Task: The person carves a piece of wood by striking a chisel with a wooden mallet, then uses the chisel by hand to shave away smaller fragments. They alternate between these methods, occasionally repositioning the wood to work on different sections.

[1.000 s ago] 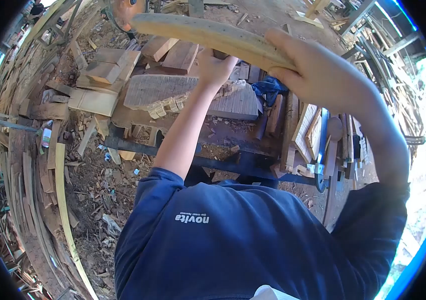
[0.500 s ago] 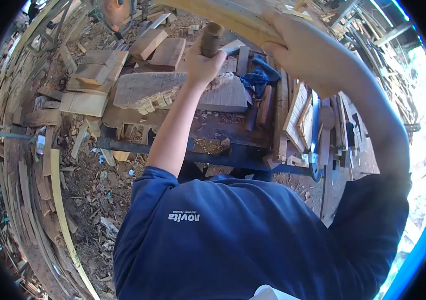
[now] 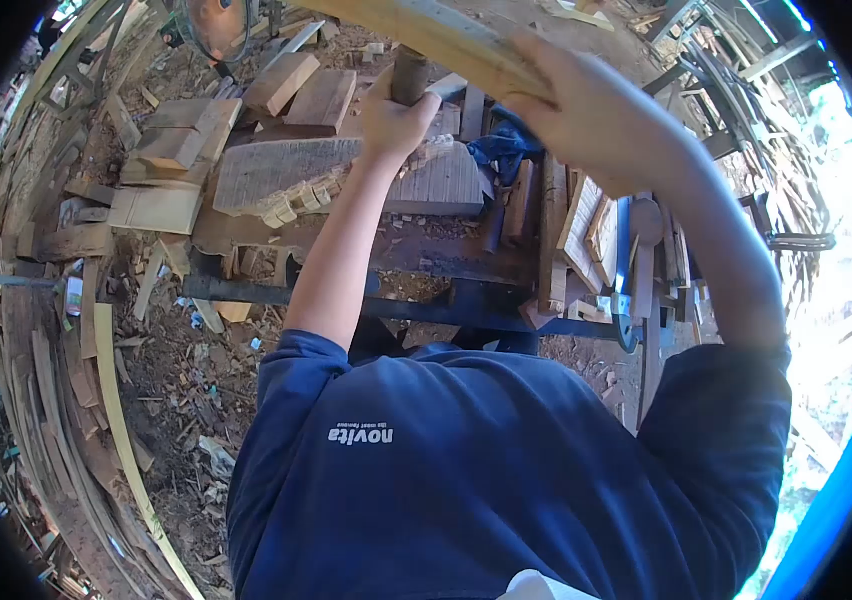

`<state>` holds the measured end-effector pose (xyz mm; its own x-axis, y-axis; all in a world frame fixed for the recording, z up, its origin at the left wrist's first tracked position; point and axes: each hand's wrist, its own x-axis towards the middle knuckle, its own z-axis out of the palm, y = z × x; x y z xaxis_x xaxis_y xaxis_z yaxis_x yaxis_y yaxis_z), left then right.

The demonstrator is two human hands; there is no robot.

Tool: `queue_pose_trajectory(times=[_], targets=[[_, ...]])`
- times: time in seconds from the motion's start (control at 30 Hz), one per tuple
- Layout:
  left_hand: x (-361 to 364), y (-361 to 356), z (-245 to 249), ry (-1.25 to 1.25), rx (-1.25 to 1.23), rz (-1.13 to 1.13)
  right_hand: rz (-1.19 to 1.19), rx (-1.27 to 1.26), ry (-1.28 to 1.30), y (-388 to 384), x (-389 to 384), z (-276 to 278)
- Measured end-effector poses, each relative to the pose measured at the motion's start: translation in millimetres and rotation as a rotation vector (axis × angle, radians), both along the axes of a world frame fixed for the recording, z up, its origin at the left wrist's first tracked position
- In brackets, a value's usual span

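My left hand point(image 3: 393, 125) is wrapped round a thick, round wooden handle point(image 3: 409, 77), whose top end points up; any blade below the fist is hidden. My right hand point(image 3: 576, 110) is closed on a long, pale piece of squared wood point(image 3: 446, 35), which reaches toward the upper left. In this view that wood overlaps the top of the handle. Under my left forearm lies a thick grey wooden slab point(image 3: 276, 175). A row of small chopped blocks and chips point(image 3: 303, 197) runs slantwise across the slab.
Cut boards point(image 3: 181, 135) and blocks point(image 3: 321, 100) lie left of and behind the slab. To its right are a blue cloth point(image 3: 506, 145), several upright boards point(image 3: 586, 235) and a blue metal bar point(image 3: 623, 250). A fan point(image 3: 216, 25) stands at the back. Wood scraps point(image 3: 186, 370) cover the ground.
The wood in my right hand has come down and left, now overlapping the top of the handle. My left hand keeps its grip. The whole view has shifted slightly.
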<state>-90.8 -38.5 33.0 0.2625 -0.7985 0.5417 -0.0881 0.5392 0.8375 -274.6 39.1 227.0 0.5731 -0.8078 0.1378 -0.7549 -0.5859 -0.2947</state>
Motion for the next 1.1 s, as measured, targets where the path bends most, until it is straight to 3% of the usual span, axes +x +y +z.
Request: queue_pose_trajectory(times=[0.1,0.13,0.2,0.27,0.37,0.43,0.53,0.57,0.67,0.7,0.77,0.8,0.87,0.93,1.03,1.1], targets=[[4.6,-4.3,-6.3,-0.022,-0.003,0.034,-0.163,0.183,0.027,17.1,10.5,55.6],[5.9,-7.8,-7.2,0.005,-0.006,0.026,-0.323,0.271,-0.099,38.0,25.1,90.8],[7.3,-11.9,-10.0,0.026,0.032,0.014,-0.29,-0.085,-0.228,33.5,19.7,93.8],[8.4,-11.6,-9.4,0.042,0.073,0.003,-0.091,-0.518,-0.228,9.0,6.4,62.3],[3.4,-8.1,-4.1,0.022,-0.015,0.031,-0.276,0.122,-0.026,-5.0,8.3,36.0],[3.7,-9.7,-6.0,0.082,-0.007,-0.008,-0.324,0.334,0.043,-4.5,9.2,18.6],[1.7,-1.7,-2.7,0.05,-0.102,-0.024,0.08,-0.167,0.03,-6.0,0.7,-7.9],[2.7,-2.1,-1.4,0.046,-0.101,-0.023,0.081,-0.166,0.026,-11.9,-7.1,-10.1],[4.2,-10.1,-10.1,0.115,-0.015,-0.094,0.269,-0.516,0.046,-5.2,-7.2,17.9],[6.3,-14.6,-15.4,0.068,0.005,-0.047,0.054,-0.079,-0.056,9.6,4.5,53.0],[7.8,-18.5,-18.5,0.019,0.026,0.006,-0.157,0.358,-0.158,16.7,11.1,69.1],[7.7,-18.9,-18.5,0.014,0.022,0.017,-0.147,0.044,-0.323,16.2,11.4,64.8],[9.1,-18.0,-18.9,0.005,0.023,0.03,-0.136,-0.267,-0.488,18.3,13.9,57.2],[8.3,-15.5,-15.5,0.003,0.017,-0.007,-0.086,-0.13,0.094,29.0,21.9,51.9],[2.7,-9.6,-9.8,-0.008,-0.017,0.0,-0.193,0.827,0.223,5.0,16.1,85.8],[5.6,-13.6,-13.2,-0.013,0.008,-0.013,-0.261,0.683,0.187,8.6,6.4,74.4]])
